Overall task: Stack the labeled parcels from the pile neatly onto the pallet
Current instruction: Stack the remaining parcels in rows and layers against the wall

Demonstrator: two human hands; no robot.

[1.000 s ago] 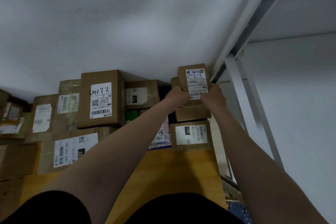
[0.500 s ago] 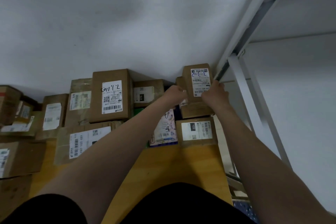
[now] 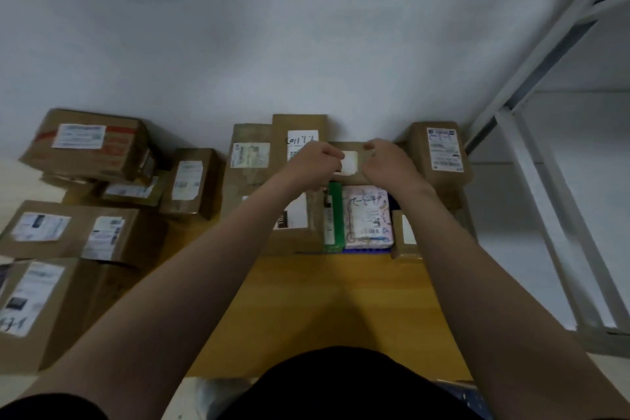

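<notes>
The small brown parcel (image 3: 441,153) with a white label stands at the right end of the back row, against the wall, with no hand on it. Both my hands are to its left, in front of a low brown parcel (image 3: 349,160) with a white label. My left hand (image 3: 315,165) and my right hand (image 3: 388,164) have loosely curled fingers and hold nothing that shows; whether they touch that parcel I cannot tell. More labeled parcels (image 3: 300,140) and a pink bag (image 3: 368,215) fill the far end of the yellow wooden pallet (image 3: 334,300).
A pile of labeled brown boxes (image 3: 68,232) lies on the floor to the left. A white metal rack frame (image 3: 545,187) stands on the right. The wall runs right behind the stacked row. My dark-clothed legs (image 3: 341,382) are at the pallet's near edge.
Both hands let go of the small labeled parcel at the right end and moved left to the middle of the row. The view swung left, showing more of the floor pile.
</notes>
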